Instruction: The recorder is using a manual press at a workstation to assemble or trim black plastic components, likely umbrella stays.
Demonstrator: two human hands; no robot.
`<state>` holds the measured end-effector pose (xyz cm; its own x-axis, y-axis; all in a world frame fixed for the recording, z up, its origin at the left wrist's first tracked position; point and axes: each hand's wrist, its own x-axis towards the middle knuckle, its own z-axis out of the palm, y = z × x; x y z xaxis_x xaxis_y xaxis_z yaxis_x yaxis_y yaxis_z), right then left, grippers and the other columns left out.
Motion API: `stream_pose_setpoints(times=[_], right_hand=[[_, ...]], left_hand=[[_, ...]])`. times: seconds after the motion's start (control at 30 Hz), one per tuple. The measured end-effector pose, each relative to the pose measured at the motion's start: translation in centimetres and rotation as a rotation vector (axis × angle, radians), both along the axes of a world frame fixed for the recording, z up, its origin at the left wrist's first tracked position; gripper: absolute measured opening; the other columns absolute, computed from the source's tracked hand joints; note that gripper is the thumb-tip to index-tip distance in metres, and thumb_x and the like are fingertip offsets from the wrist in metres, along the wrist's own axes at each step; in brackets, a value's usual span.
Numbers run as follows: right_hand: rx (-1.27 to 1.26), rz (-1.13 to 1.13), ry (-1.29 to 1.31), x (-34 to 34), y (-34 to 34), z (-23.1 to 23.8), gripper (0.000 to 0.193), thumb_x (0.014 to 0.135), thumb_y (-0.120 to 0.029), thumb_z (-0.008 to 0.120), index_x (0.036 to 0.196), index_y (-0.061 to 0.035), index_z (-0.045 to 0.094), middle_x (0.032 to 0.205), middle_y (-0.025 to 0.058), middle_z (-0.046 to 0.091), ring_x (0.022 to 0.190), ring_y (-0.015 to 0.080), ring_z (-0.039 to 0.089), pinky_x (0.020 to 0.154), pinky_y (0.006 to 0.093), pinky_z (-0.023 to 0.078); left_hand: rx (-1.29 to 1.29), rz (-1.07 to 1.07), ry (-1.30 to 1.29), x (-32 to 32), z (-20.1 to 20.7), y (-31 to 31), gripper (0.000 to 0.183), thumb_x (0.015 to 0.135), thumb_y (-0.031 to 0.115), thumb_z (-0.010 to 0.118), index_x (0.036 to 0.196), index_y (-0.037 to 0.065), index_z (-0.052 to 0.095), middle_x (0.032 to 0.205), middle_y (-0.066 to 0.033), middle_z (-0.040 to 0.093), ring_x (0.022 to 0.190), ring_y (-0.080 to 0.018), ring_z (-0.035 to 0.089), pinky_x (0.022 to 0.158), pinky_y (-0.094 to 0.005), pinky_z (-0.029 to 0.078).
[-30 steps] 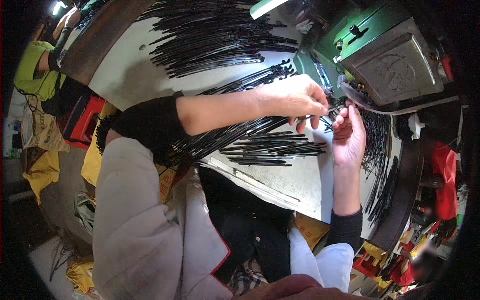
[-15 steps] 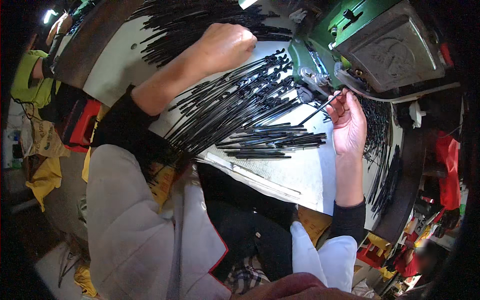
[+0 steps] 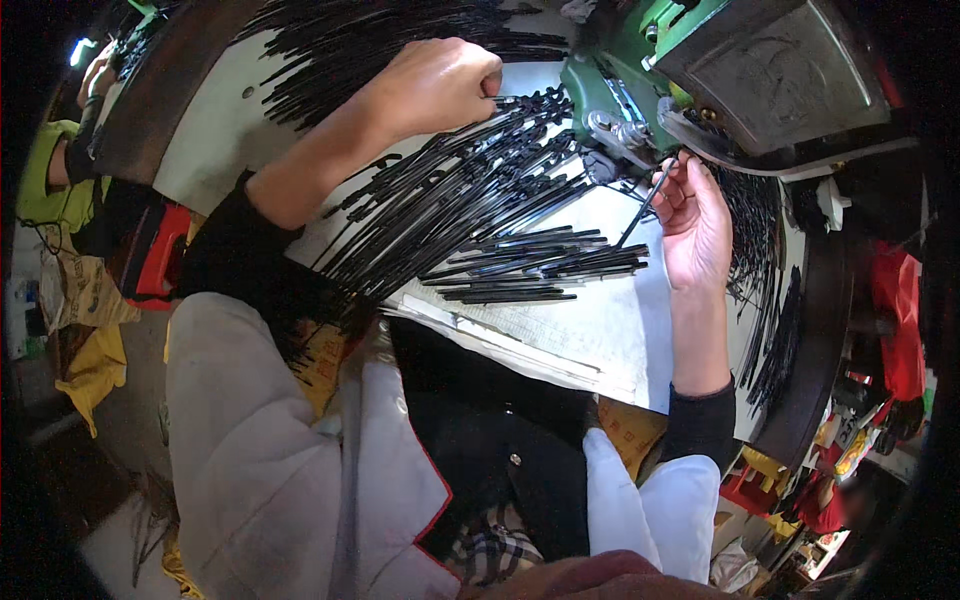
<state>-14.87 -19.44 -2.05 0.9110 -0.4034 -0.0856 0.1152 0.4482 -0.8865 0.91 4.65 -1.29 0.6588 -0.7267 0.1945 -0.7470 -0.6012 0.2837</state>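
Observation:
My right hand pinches a thin black rod by its upper end, beside the green machine. The rod slants down to the left, its lower end over a small pile of short black rods. My left hand is closed, its fingertips at the curled ends of a bundle of longer black rods. Whatever those fingertips grip is hidden. The rods lie on a white tabletop, fanned out below my left forearm.
Behind my left hand is a large heap of black rods. More rods lie right of my right hand. The machine's grey metal block overhangs the table at the far right. A co-worker's arm shows at the far left.
My left hand has come to the curled rod ends, its thumb side now showing. The rod in my right hand stands steeper. The whole view has shifted slightly.

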Motion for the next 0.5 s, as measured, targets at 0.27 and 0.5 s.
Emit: stream_pose_setpoints(times=[0.27, 0.5], right_hand=[[0.008, -0.042, 0.036, 0.0, 0.1, 0.6, 0.019, 0.088, -0.016, 0.05, 0.097, -0.0013, 0.056, 0.078, 0.0084, 0.062, 0.06, 0.0137, 0.06, 0.059, 0.0228, 0.052], [-0.185, 0.246, 0.183, -0.7, 1.2, 1.6, 0.022, 0.086, -0.018, 0.05, 0.097, 0.0005, 0.055, 0.07, 0.0072, 0.059, 0.054, 0.0122, 0.057, 0.05, 0.021, 0.047]], left_hand=[[-0.083, -0.048, 0.182, 1.1, 0.0, 0.2, 0.027, 0.072, 0.022, 0.066, 0.09, 0.002, 0.065, 0.077, -0.0123, 0.064, 0.067, -0.0194, 0.061, 0.063, -0.0298, 0.047], [-0.176, -0.091, 0.277, 1.1, 0.5, -0.9, 0.032, 0.072, 0.025, 0.068, 0.09, -0.001, 0.064, 0.077, -0.0135, 0.064, 0.067, -0.0175, 0.06, 0.065, -0.0286, 0.048]])
